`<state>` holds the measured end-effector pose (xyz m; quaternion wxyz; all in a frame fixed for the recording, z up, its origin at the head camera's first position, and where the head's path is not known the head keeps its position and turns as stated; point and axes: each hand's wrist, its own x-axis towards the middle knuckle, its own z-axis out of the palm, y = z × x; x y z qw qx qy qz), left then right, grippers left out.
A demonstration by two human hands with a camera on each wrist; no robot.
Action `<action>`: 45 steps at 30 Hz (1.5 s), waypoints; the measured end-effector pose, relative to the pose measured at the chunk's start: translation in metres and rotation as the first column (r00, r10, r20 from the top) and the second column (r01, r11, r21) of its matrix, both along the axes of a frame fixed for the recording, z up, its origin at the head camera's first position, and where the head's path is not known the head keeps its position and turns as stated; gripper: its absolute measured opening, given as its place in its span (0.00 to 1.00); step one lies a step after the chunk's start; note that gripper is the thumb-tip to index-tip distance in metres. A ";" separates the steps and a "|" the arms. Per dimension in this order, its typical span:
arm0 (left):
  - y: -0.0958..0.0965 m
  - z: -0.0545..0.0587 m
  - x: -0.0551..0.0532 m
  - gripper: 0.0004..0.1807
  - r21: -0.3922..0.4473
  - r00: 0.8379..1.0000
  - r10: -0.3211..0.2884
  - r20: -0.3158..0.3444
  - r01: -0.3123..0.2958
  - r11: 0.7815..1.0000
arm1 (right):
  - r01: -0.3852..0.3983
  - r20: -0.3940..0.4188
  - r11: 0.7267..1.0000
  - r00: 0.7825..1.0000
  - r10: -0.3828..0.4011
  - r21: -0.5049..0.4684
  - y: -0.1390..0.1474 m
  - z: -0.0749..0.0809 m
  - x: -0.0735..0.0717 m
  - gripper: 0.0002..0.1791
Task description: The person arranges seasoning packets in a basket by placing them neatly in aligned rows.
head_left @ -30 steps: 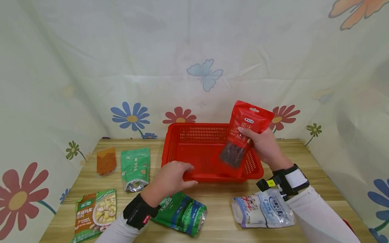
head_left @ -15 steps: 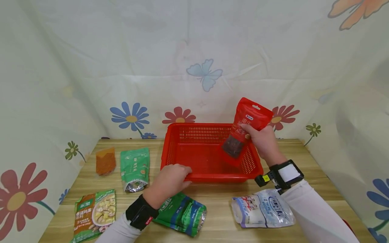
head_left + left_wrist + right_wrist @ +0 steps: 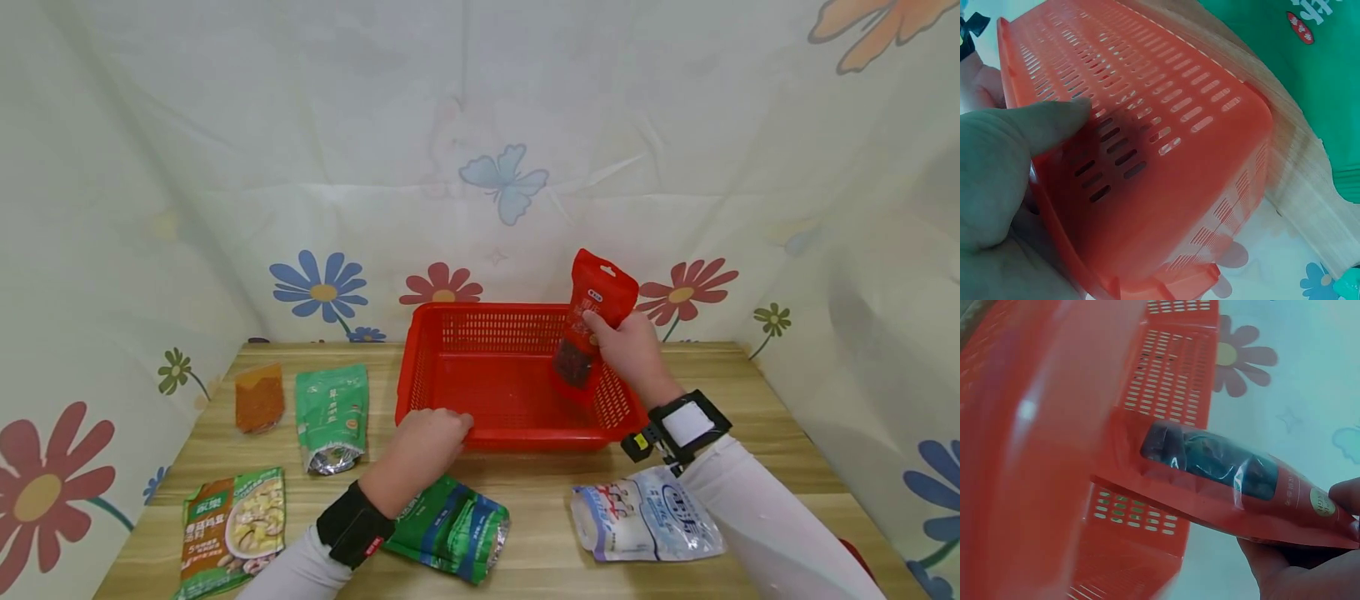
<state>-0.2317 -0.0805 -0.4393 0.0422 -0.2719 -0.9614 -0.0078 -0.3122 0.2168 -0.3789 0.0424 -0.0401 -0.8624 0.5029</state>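
My right hand (image 3: 633,354) grips a red food pouch (image 3: 598,289) by its side, thumb across the front. The pouch stands tilted, its lower part inside the right end of a red plastic basket (image 3: 517,437). Through its clear window (image 3: 1216,462), seen in the right wrist view, dark contents show; I cannot tell what they are. My left hand (image 3: 426,450) holds the basket's front-left rim. In the left wrist view the thumb (image 3: 1054,122) presses the slotted outer wall (image 3: 1179,162), with the other fingers mostly hidden behind the rim.
A dark green pouch (image 3: 450,529) lies before the basket, partly under my left forearm. To the left are a light green pouch (image 3: 333,412), an orange-brown powder packet (image 3: 259,400) and a brown-green seasoning packet (image 3: 232,529). A white-blue bag (image 3: 645,517) lies front right.
The red pouch has moved slightly left and turned more edge-on, still in my right hand. My left hand's fingers have closed onto the basket's front rim. The basket has stayed put.
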 end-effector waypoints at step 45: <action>0.001 -0.001 -0.002 0.09 -0.021 0.999 -0.003 -0.054 0.002 1.000 | -0.018 -0.065 0.912 0.997 0.049 0.411 -0.002 -0.034 0.005 0.21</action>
